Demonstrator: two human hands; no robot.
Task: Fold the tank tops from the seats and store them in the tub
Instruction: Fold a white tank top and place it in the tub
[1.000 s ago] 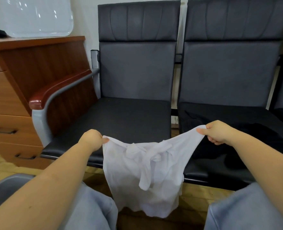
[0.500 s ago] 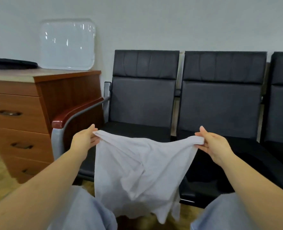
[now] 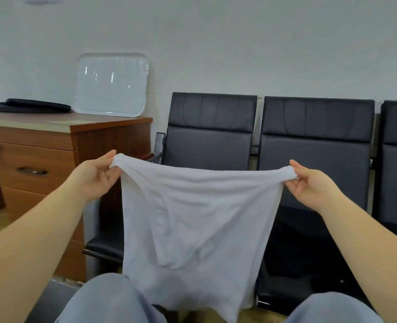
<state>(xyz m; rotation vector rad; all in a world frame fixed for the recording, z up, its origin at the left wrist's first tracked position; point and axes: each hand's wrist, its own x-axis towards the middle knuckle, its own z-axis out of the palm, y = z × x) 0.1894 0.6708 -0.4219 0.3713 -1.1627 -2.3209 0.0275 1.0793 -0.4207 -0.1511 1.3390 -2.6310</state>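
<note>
Head view: white tank top [image 3: 193, 220] held up in the air in front of the row of black seats [image 3: 316, 145], stretched flat between both hands, lower hem hanging between the knees. Left hand [image 3: 95, 176]: fingers [image 3: 113, 170] clamped on the top left corner. Right hand [image 3: 309, 183]: fingers [image 3: 293, 181] pinched on the top right corner. A dark garment [image 3: 295, 248] lies on the middle seat. Wooden drawer cabinet [image 3: 41, 164] at left carries a clear lid [image 3: 111, 85] leaning on the wall.

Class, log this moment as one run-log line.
left hand: pinches white tank top | right hand: pinches it | top: spread, hanging | fold: not started
</note>
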